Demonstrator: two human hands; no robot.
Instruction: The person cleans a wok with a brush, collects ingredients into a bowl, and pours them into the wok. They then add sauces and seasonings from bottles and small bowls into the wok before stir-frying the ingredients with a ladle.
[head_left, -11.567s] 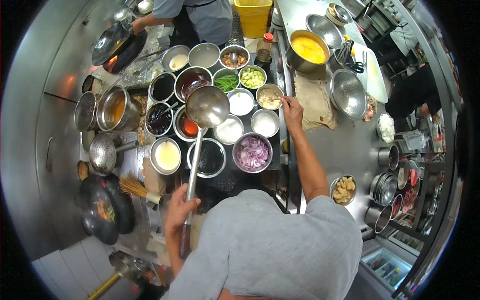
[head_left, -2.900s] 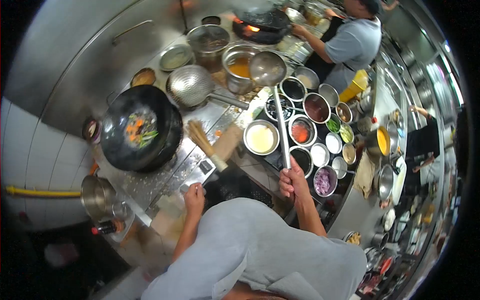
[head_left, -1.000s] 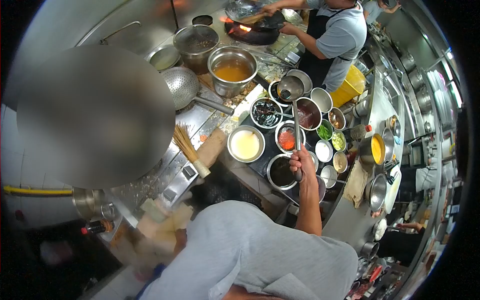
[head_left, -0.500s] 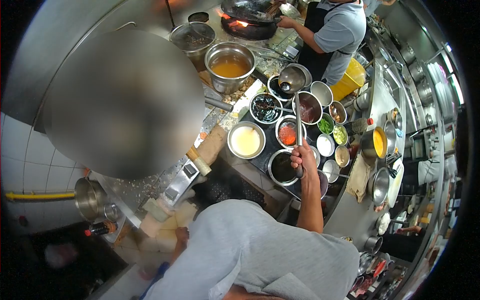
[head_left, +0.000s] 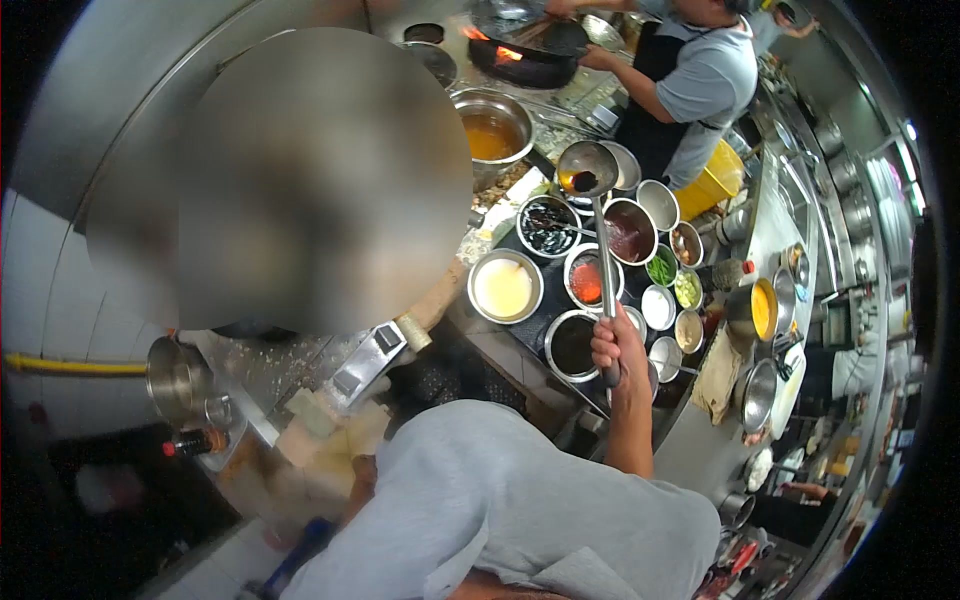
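Observation:
My right hand [head_left: 620, 345] is closed around the handle of a long steel ladle [head_left: 606, 250]. The ladle's bowl hangs above the far sauce containers, with a little dark liquid in it. Beneath and around the handle stand a bowl of black sauce [head_left: 548, 226], a bowl of red seasoning [head_left: 591, 277], a pot of reddish-brown liquid [head_left: 629, 232] and a container of dark liquid [head_left: 574, 346]. A bowl of pale yellow liquid [head_left: 505, 287] is to their left. My left hand [head_left: 364, 472] is low beside my body, mostly hidden by my shirt; its fingers cannot be made out.
A large blurred patch hides the left work area. Behind it shows a pot of orange-brown liquid [head_left: 492, 138]. A co-worker [head_left: 690, 85] handles a wok [head_left: 528, 40] over flames. A yellow bin [head_left: 715, 178] and a side counter [head_left: 690, 425] with bowls are to the right.
My right hand has drawn the ladle slightly toward me, and more of the dark liquid shows in its bowl. The camera view has shifted. The co-worker's other hand now shows above the wok.

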